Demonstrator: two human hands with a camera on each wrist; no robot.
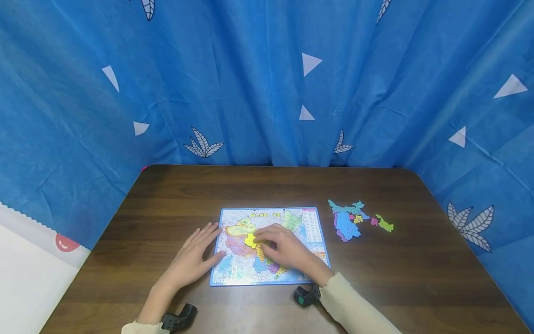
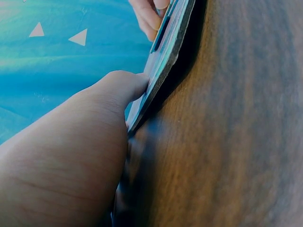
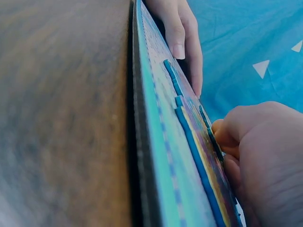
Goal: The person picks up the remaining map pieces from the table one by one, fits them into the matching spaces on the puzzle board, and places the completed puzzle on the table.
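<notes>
A map puzzle board [image 1: 314,278] with a blue border lies flat on the table, partly filled with coloured map pieces. My right hand [image 1: 281,243] is over its middle, thumb and fingers pinching a bright yellow puzzle piece [image 1: 250,240] at the board's surface. My left hand [image 1: 193,257] has its fingers stretched out, with the tips on the board's left edge. In the left wrist view the left thumb [image 2: 135,85] touches the board's edge. In the right wrist view the right hand [image 3: 265,146] has bent fingers, and the pieces stand slightly proud of the board [image 3: 149,118].
Right of the board lie loose puzzle pieces: a large blue one [image 1: 346,226], a teal one [image 1: 344,208], a green one [image 1: 384,224] and several small ones. The dark wooden table [image 1: 417,269] reaches back to a blue curtain [image 1: 250,93].
</notes>
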